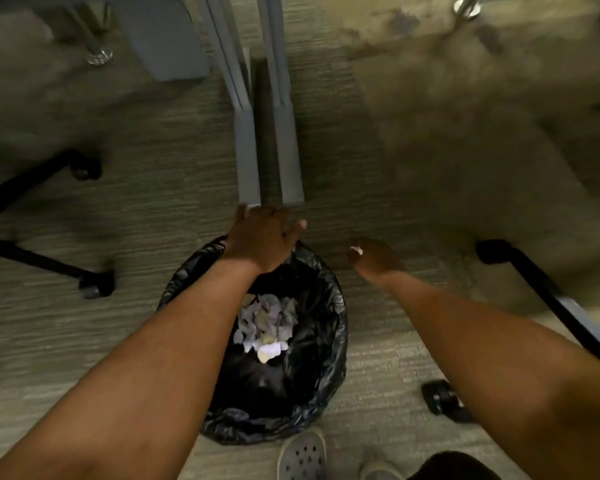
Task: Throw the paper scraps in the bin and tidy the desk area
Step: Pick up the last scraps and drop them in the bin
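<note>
Reaching forward, the left hand (pixel 260 237) hangs palm-down, fingers spread, above the bin (pixel 329 344) rim. Right hand (pixel 374 256), beside the bin, pinches a white paper scrap (pixel 356 250). More scraps (pixel 267 323) lie inside.

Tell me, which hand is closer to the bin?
Left. The left hand is at the far rim of the bin, seemingly touching it. The right hand, closed on a paper scrap, is off to the bin's right, over the floor.

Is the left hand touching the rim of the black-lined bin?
Touching. The head view shows the left hand resting on the far rim of the black-lined bin, no gap visible.
</note>
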`<state>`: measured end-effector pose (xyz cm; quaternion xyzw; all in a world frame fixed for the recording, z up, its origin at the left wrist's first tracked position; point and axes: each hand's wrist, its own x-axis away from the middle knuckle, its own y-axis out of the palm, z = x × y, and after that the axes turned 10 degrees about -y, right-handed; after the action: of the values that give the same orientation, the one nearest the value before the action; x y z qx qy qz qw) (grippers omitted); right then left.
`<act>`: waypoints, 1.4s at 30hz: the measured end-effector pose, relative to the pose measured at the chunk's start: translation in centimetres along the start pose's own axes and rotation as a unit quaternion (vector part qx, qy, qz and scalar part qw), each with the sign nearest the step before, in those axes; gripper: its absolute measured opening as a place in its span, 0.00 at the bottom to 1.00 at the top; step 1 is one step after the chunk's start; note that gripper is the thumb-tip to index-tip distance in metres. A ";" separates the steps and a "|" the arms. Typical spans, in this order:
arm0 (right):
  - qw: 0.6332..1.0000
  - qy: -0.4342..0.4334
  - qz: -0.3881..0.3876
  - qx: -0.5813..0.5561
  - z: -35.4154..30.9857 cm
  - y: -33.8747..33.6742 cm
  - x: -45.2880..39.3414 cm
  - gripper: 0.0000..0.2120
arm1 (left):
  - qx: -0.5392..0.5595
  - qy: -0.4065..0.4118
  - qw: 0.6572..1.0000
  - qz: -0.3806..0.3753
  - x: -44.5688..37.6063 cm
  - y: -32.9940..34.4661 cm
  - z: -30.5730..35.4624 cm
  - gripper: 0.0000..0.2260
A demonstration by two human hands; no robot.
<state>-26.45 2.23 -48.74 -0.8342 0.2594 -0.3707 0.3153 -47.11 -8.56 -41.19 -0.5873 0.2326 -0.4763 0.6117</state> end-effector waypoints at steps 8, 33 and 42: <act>0.996 -0.035 -0.054 0.053 8.8 7.4 -5.6 0.29 | -0.012 0.067 0.998 -0.012 -1.1 2.8 1.4 0.28; 0.918 -0.218 0.328 -0.052 1.3 0.3 -5.3 0.13 | 0.087 0.063 0.990 0.092 -0.4 3.5 1.1 0.25; 0.878 -0.344 0.330 -0.052 -12.8 -0.6 10.9 0.06 | 0.093 0.005 0.995 0.043 8.3 -2.7 -1.4 0.17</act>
<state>-29.90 -8.87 -36.63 -0.7906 0.4132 0.0791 0.4450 -45.49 -16.02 -36.63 -0.5154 0.2151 -0.4720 0.6822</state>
